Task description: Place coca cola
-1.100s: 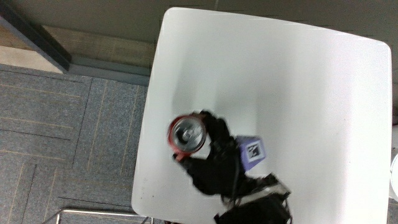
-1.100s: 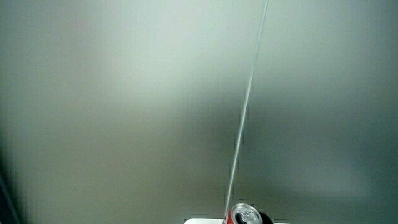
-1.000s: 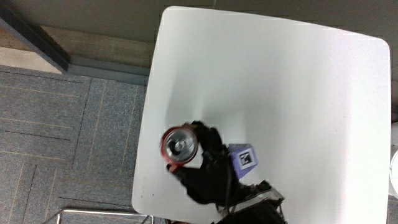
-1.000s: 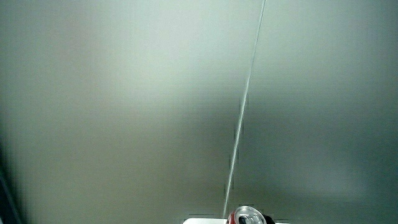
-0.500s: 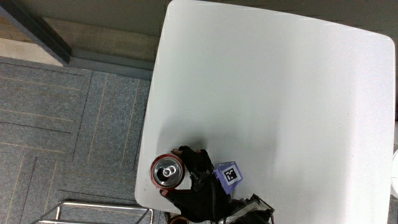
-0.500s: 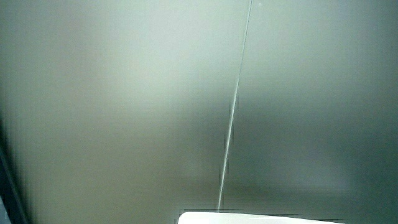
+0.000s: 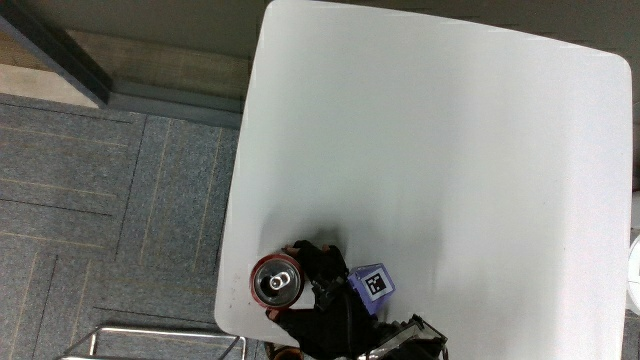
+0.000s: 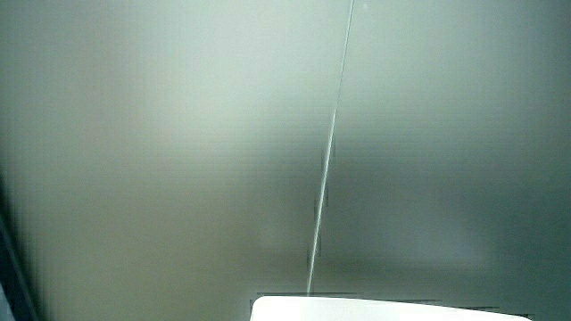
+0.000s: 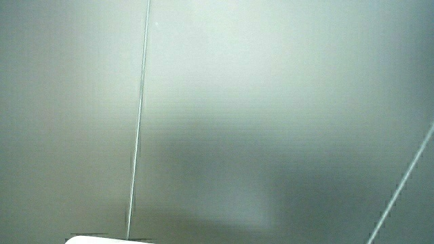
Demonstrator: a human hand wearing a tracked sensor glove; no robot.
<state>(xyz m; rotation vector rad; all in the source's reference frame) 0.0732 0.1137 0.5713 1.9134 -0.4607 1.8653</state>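
Observation:
A red Coca-Cola can (image 7: 276, 283) stands upright near the corner of the white table (image 7: 430, 150) closest to the person, its silver lid facing up in the main view. The black-gloved hand (image 7: 318, 295) wraps around the can's side, with the patterned cube (image 7: 372, 284) on its back. The forearm runs off the table's near edge. Both side views show only a pale wall and a sliver of the table (image 8: 375, 309); neither can nor hand appears there.
Grey carpet tiles (image 7: 110, 220) lie beside the table. A metal rail (image 7: 160, 333) shows on the floor near the table's near corner. A round white object (image 7: 634, 275) sits at the table's edge, farther from the can.
The hand has carried the can from the table's inner part toward the person, to the near corner. The can has dropped out of the side view.

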